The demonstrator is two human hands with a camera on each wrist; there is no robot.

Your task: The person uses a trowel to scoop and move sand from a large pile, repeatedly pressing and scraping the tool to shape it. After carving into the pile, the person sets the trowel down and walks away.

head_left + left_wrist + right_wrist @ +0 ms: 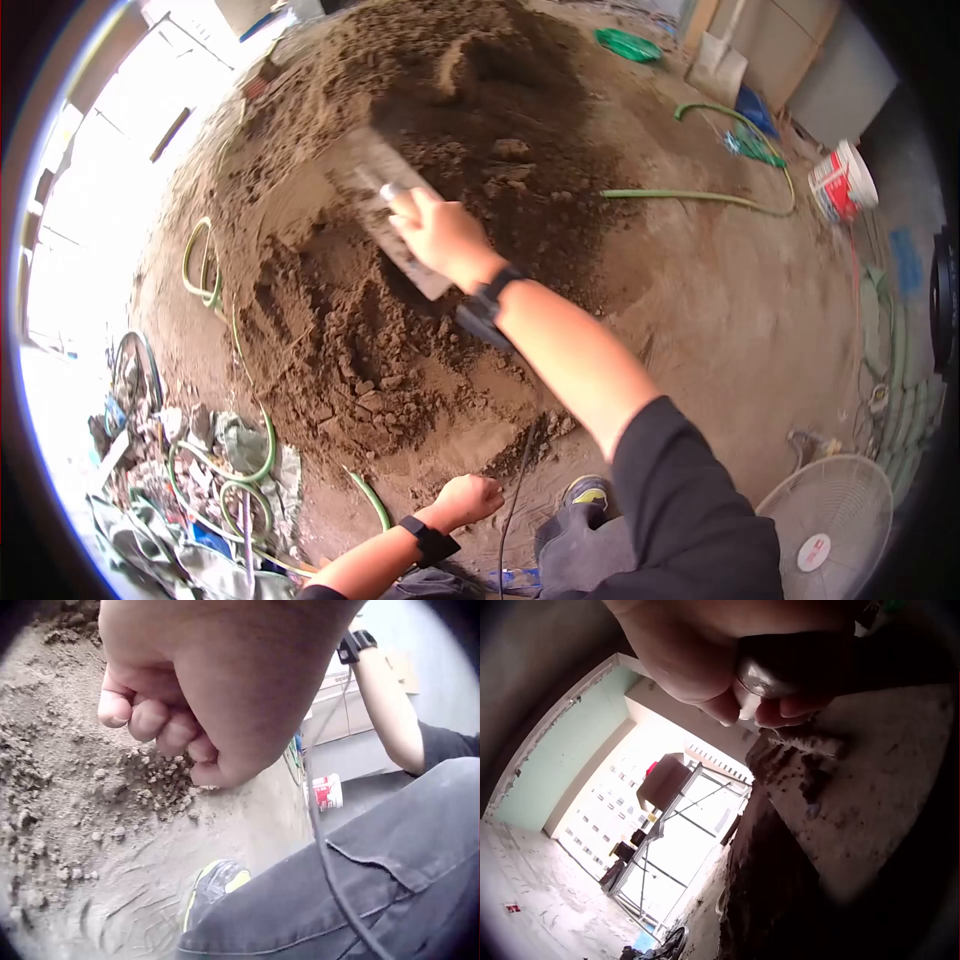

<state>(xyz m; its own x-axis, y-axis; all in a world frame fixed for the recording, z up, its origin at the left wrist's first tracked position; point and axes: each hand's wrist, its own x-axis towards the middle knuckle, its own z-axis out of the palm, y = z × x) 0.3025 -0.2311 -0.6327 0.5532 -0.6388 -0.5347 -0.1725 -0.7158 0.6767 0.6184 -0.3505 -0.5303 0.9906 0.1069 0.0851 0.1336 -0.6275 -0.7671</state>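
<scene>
My right hand point(440, 235) grips the handle of a plastering trowel point(425, 278), a long flat metal blade held over the brown heap of sand or mortar point(350, 350). The blade is blurred in the head view. In the right wrist view, curled fingers point(784, 711) wrap the dark handle, and clumps of the brown mix cling to the blade point(855, 802). Low in the head view, my left hand point(468, 500) is near the heap's lower edge, holding nothing. Its fingers point(176, 731) are loosely curled in the left wrist view.
A green hose point(700, 198) lies right of the heap, near a red-and-white bucket point(845, 182). A shovel point(718, 65) leans at the back. Bottom right stands a fan point(835, 520); rubble and sacks point(235, 445) lie left. A dark cable point(515, 490) runs near my shoe point(588, 492).
</scene>
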